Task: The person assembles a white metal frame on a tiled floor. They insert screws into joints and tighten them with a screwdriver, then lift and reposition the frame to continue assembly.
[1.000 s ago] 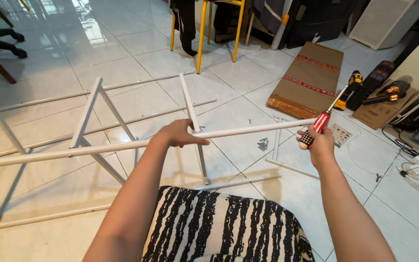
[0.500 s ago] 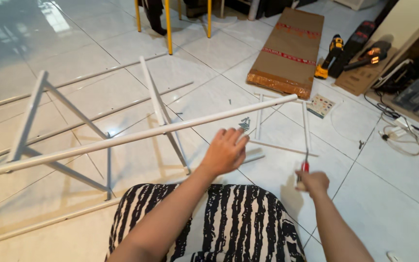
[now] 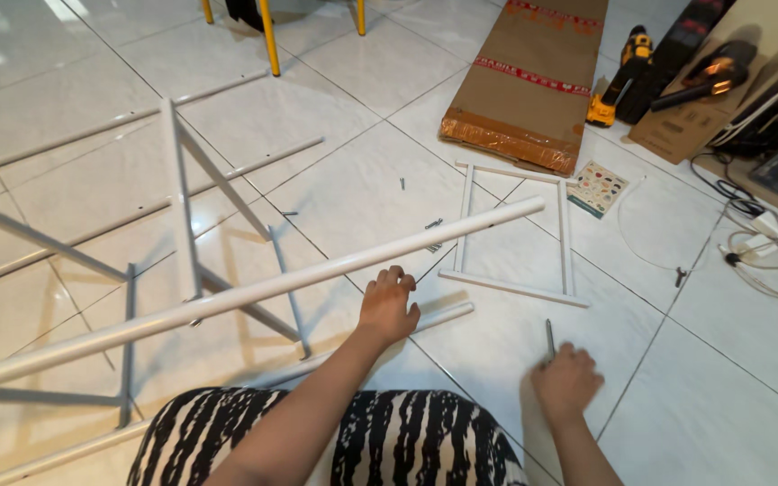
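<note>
A: Which step is this?

B: The right hand (image 3: 567,382) lies on the floor at 5 o'clock, its grip around the screwdriver (image 3: 549,338), seemingly setting it down. The left hand (image 3: 387,306), fingers curled, rests beneath the long white tube (image 3: 254,292) at centre.

A: Next?

B: Probably steadying that tube with both hands.

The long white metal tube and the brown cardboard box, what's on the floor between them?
In the head view, a few small loose screws lie on the white tiled floor between the long white metal tube and the brown cardboard box.
</note>
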